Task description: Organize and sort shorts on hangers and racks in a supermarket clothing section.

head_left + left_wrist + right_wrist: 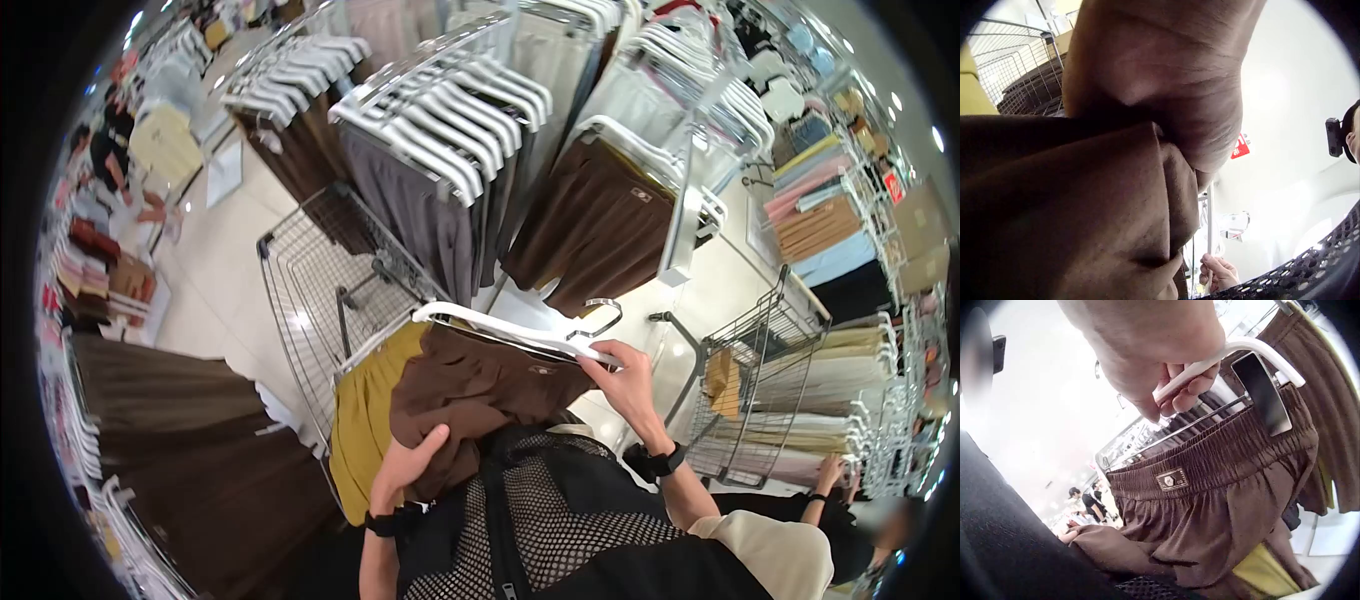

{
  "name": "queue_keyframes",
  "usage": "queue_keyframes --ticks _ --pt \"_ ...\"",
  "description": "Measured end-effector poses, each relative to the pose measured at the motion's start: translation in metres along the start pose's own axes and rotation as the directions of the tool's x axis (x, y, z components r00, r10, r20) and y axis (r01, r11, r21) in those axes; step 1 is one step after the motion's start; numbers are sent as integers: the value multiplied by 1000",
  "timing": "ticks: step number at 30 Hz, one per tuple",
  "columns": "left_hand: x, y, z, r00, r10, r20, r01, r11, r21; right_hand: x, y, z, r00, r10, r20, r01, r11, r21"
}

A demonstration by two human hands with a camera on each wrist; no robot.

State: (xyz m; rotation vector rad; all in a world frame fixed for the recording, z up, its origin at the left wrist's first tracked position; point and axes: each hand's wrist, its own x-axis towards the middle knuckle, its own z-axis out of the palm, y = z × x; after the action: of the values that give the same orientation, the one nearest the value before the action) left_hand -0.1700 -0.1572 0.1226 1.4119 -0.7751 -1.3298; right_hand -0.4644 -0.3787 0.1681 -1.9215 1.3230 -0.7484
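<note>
Head view: left fingers [432, 442], mostly hidden, pinch brown garment [470, 385]; right fingers [622, 354] curl round hanger [480, 321].

Clothing shop, sales floor. Evidence: white hangers [440, 135], close-set on metal racks; grey garments [415, 205] and brown garments [590, 230], hung in groups by colour; one brown garment [1204, 487], hangered, small patch at the waistband. Wire trolleys, two: first trolley [290, 265] beside the racks, second trolley [765, 365] farther right. Red sign [893, 187] above a right-hand display; cardboard boxes [922, 232] nearby. Pale, glossy floor [205, 285]. Other people [1088, 503] in the background.
</note>
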Motion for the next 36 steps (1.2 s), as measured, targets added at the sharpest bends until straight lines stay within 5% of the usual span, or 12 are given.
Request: queue_keyframes --ticks 9,13,16,20,23,30,33,36 --pt "74 30 109 981 -156 114 120 955 273 37 88 -86 979 51 -198 -30 994 106" --pt "101 33 150 987 -119 111 83 954 288 91 116 -116 959 -64 -275 78 996 40" --pt "118 34 167 952 -235 195 137 900 413 143 114 -133 925 -147 -350 157 988 0" --pt "134 35 188 938 -259 230 140 891 433 204 97 -154 948 -139 -287 128 990 -54" --pt "141 20 194 961 -98 258 45 978 206 240 103 -160 945 -149 -290 136 989 -65" --pt "122 9 177 966 -201 162 165 963 213 277 114 -143 950 -87 -299 11 969 -247" --pt "111 3 167 965 -223 137 190 957 219 270 118 -127 853 -370 -368 219 894 -391" --pt "102 -2 154 975 -208 77 187 958 218 255 113 -113 768 -456 -449 324 882 -341"
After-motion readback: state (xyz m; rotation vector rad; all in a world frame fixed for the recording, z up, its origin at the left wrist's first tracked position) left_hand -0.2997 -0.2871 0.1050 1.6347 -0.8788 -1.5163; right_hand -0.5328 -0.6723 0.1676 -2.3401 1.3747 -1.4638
